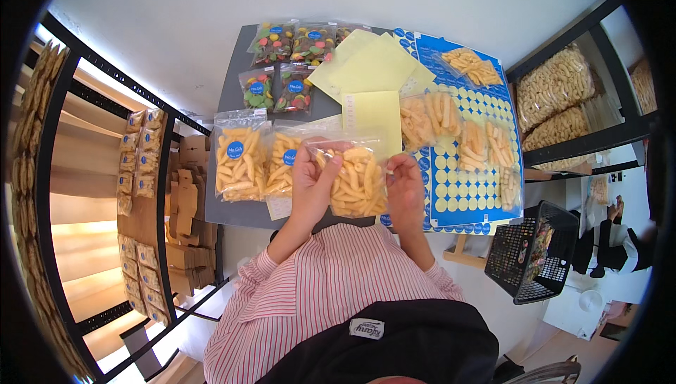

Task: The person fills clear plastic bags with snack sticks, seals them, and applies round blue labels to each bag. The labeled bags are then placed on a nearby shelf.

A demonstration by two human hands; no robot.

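My left hand (pixel 311 186) grips the upper left of a clear plastic bag of yellow snack sticks (pixel 357 186), its thumb over the front. At the bag's right edge is my right hand (pixel 406 186), fingers curled; whether they pinch the plastic is unclear. Two similar bags with round blue stickers lie to the left, one of them (pixel 240 164) in full view, the other (pixel 280 164) partly behind my left hand. Beyond the hands lie yellow backing sheets (pixel 364 61). On the right, several snack bags (pixel 472 146) rest on a blue sticker sheet (pixel 441 215).
Bags of colourful candy (pixel 272 40) lie at the table's back left. Metal shelving with packed snacks (pixel 142 162) and cardboard boxes (pixel 185 199) stands left. At right are a rack with large snack bags (pixel 554 80), a black plastic basket (pixel 531 252) and another person (pixel 607 241).
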